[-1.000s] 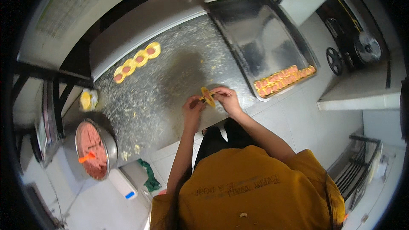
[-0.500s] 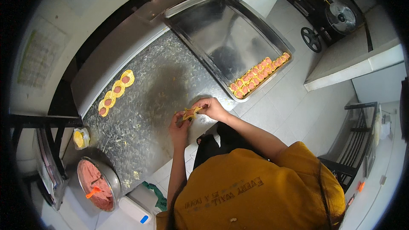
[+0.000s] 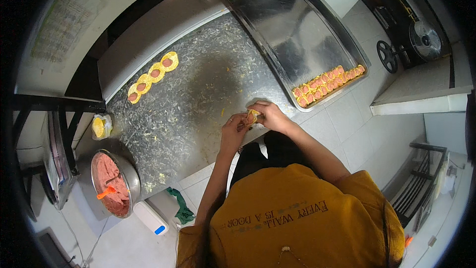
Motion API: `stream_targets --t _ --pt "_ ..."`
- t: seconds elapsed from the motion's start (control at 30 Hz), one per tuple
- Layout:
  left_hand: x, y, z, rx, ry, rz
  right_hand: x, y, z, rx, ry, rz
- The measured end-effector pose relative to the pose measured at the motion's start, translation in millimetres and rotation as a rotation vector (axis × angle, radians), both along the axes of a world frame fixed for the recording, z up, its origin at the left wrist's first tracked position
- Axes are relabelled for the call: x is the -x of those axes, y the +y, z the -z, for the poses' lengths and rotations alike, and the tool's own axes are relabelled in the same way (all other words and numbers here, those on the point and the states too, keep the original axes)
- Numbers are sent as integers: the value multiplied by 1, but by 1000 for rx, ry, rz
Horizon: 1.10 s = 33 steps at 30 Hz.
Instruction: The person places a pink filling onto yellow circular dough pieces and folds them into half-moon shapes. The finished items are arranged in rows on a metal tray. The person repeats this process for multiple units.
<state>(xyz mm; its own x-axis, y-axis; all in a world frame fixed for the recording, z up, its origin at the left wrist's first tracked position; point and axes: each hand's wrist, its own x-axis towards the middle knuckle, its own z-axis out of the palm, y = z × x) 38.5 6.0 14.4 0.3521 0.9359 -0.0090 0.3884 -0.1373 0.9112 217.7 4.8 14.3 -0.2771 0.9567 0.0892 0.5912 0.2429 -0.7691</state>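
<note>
Grip: both hands are pinching 1 small yellow dumpling [image 3: 251, 117] between them, fingers closed on its wrapper.
Left hand [image 3: 233, 128]: it is clasping the dumpling's left side, fingertips curled in.
Right hand [image 3: 270, 115]: it is gripping the dumpling's right side, fingers wrapped over the top.
Dumpling: it is being held just above the near edge of the steel worktable [image 3: 198, 94], close to the table's right end.
Tray [image 3: 277, 15]: a big metal tray is lying on the table's right part, just beyond the hands.
Finished row [image 3: 327, 79]: a line of folded dumplings with pink filling is sitting along the tray's near edge.
Wrappers [image 3: 151, 75]: 4 round yellow wrappers with pink filling are lying in a row at the table's far left.
Bowl [image 3: 130, 178]: a metal bowl of pink filling is standing off the table's near left corner, an orange tool [image 3: 105, 193] sticking in it.
Wrapper stack [image 3: 99, 127]: yellow wrappers are sitting in a bag beside the table's left end.
</note>
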Motion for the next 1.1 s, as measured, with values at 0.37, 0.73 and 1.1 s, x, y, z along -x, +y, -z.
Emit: stream_targets --t 0.37,0.73,1.1 --pt "-13 3 -12 -5 140 5 0 -8 -15 36 -55 22" --pt "-14 6 -5 73 167 16 -6 -7 10 -43 -151 60" --pt "-12 8 -10 -10 149 81 3 -13 5 7 -134 98"
